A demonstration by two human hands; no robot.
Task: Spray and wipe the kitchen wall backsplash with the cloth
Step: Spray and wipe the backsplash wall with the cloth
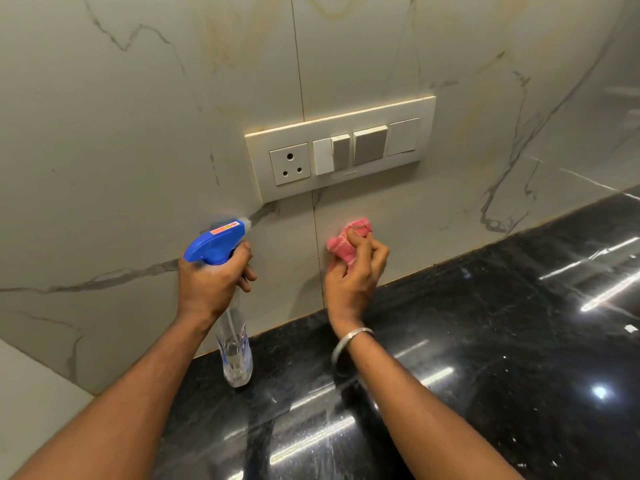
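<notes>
1. The left grip (211,282) is curled round the neck of the spray bottle (216,245), with its fingers wrapped at the trigger under the blue head.
2. The nozzle points toward 1 o'clock at the marble-patterned backsplash (121,150), close to the tile. A faint blur hangs at its tip.
3. The bottle's clear body hangs toward 6 o'clock. Whether its base touches the black glossy surface (485,341) cannot be told.
4. The right grip (356,271) is curled round a bunched pink cloth (343,242) and holds it against the lower tile, near the bottle, at its 3 o'clock.
5. The cloth sits at 6 o'clock of the cream switch plate (341,147), apart from it, above the line where wall meets surface.
6. A metal bangle (349,344) circles the right wrist.
</notes>
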